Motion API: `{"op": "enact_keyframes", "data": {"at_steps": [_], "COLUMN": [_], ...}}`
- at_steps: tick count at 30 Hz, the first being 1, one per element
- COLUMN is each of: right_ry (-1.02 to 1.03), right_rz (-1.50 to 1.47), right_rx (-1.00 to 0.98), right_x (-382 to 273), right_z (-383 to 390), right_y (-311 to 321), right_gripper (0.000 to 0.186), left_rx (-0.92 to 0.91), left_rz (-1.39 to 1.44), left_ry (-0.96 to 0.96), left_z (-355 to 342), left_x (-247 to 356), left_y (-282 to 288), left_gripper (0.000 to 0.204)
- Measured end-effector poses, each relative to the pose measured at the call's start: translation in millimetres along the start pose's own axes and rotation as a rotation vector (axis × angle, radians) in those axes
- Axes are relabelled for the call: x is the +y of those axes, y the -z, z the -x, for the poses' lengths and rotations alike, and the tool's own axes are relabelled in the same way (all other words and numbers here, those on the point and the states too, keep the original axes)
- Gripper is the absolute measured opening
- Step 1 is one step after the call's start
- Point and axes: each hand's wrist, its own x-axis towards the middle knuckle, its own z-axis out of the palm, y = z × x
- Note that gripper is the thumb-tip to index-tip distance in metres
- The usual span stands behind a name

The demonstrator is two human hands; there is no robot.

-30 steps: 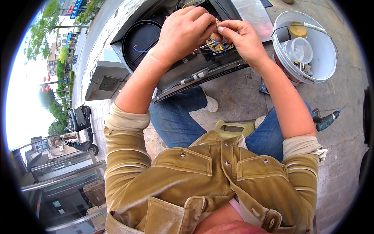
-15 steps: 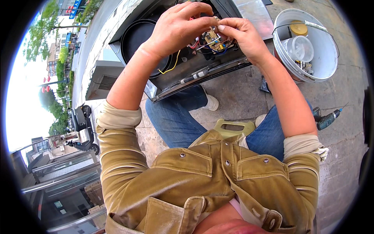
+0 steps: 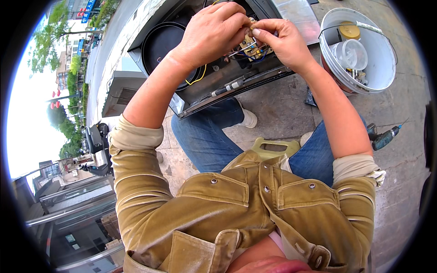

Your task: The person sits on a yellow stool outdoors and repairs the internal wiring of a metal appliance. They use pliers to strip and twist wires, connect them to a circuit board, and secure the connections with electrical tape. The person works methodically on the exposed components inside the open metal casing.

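Both of my hands meet over an opened dark metal appliance housing (image 3: pixel 205 98) in front of me. My left hand (image 3: pixel 214 34) is closed, its thumb and fingertips pinching a thin wire; its curled fingers hide part of the grip. Facing it, my right hand (image 3: pixel 287 45) pinches the same spot between thumb and index finger. Just below the fingertips lies a tan circuit board (image 3: pixel 250 49) with several coloured wires. A yellow wire (image 3: pixel 199 76) curves out from under my left wrist, beside a round black pan-like part (image 3: pixel 161 45).
A white bucket (image 3: pixel 384 68) with a clear plastic tub (image 3: pixel 353 55), a yellow-lidded container and small metal parts stands at the right. A cordless drill (image 3: pixel 384 138) lies on the paving. I sit on a low yellowish stool (image 3: pixel 273 149). A scooter (image 3: pixel 96 148) is at the left.
My left fingers have curled in more tightly, and both hands stay together over the board. The wires under them have shifted. At the left, a dark shape now partly covers the scooter.
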Motion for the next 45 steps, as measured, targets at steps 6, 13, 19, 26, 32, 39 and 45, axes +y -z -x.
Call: {"op": "enact_keyframes", "data": {"at_steps": [6, 13, 19, 26, 32, 39, 45], "right_ry": [0.600, 0.495, 0.287, 0.361, 0.678, 0.407, 0.302], "right_rz": [0.840, 0.662, 0.486, 0.523, 0.864, 0.585, 0.466], "right_rx": [0.066, 0.153, 0.123, 0.131, 0.169, 0.167, 0.101], "right_x": [-6, -3, -4, -4, -4, -4, -4], "right_z": [2, 1, 0, 2, 1, 1, 1], "right_y": [-4, -7, -3, -3, -2, 1, -1], "right_gripper": [0.010, 0.010, 0.013, 0.012, 0.011, 0.011, 0.010], "left_rx": [-0.458, -0.415, -0.021, -0.040, -0.344, -0.071, -0.082], "left_rz": [0.397, 0.841, -0.126, -0.089, 1.359, -0.039, -0.124], "left_ry": [0.616, 0.722, -0.072, -0.070, 1.160, 0.032, -0.222], "left_z": [11, 19, 21, 20, 12, 14, 15], "left_x": [2, -18, -9, -7, -6, -15, -22], "left_y": [-9, -2, -2, -8, -11, 8, 1], "left_gripper": [0.018, 0.033, 0.028, 0.017, 0.012, 0.024, 0.025]}}
